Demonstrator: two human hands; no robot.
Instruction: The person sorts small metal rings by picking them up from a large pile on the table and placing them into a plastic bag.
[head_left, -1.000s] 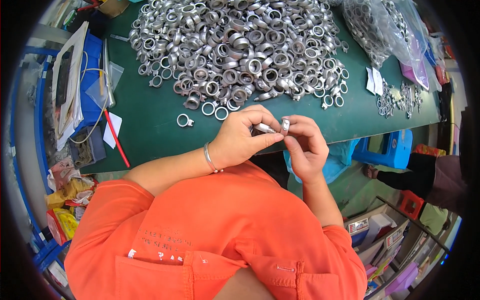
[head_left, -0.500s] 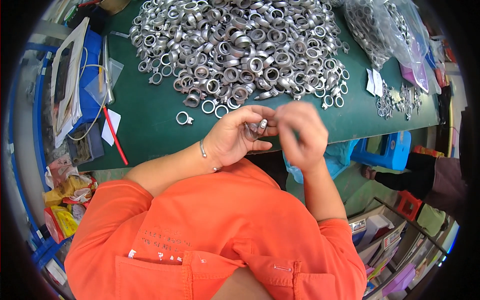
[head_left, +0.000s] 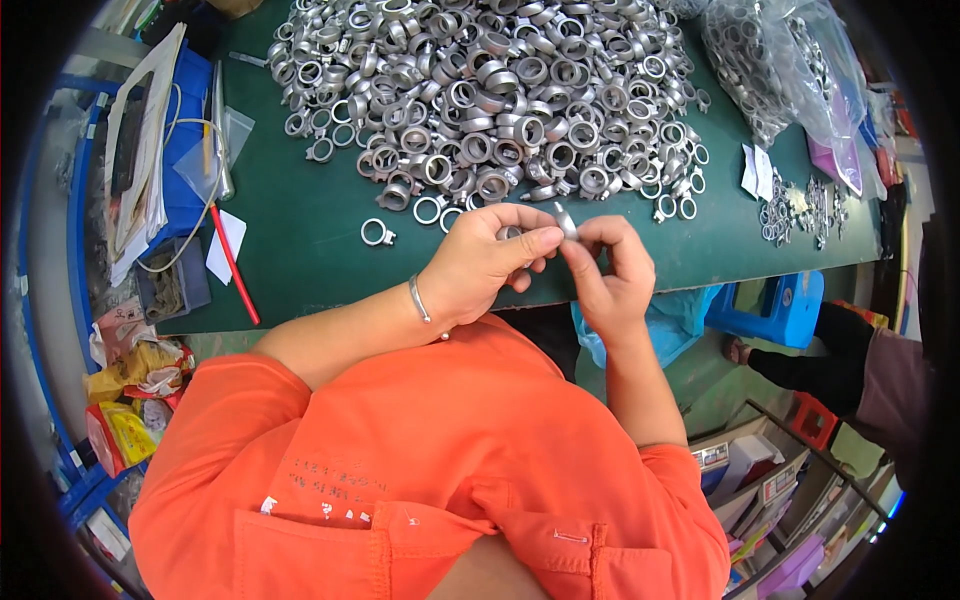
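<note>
My left hand, with a silver bangle at its wrist, is closed in front of the green table. Its thumb and forefinger reach to a grey metal ring, seen edge-on. My right hand pinches the same ring from the other side, thumb against fingertips. A bit of another grey metal part shows within the curled left fingers; its shape is mostly hidden. Just beyond my hands lies a large heap of metal rings with small lugs. One single ring lies apart, left of the heap.
At the left stand a blue tray with papers, a red pen-like stick and a cable. Clear bags of rings and small loose parts lie at the right. A blue stool and another person's leg are beyond the table edge.
My right hand, blurred before, has come down and is steady. The ring now stands up between both hands' fingertips, and my left hand has turned over with its fingers more curled.
</note>
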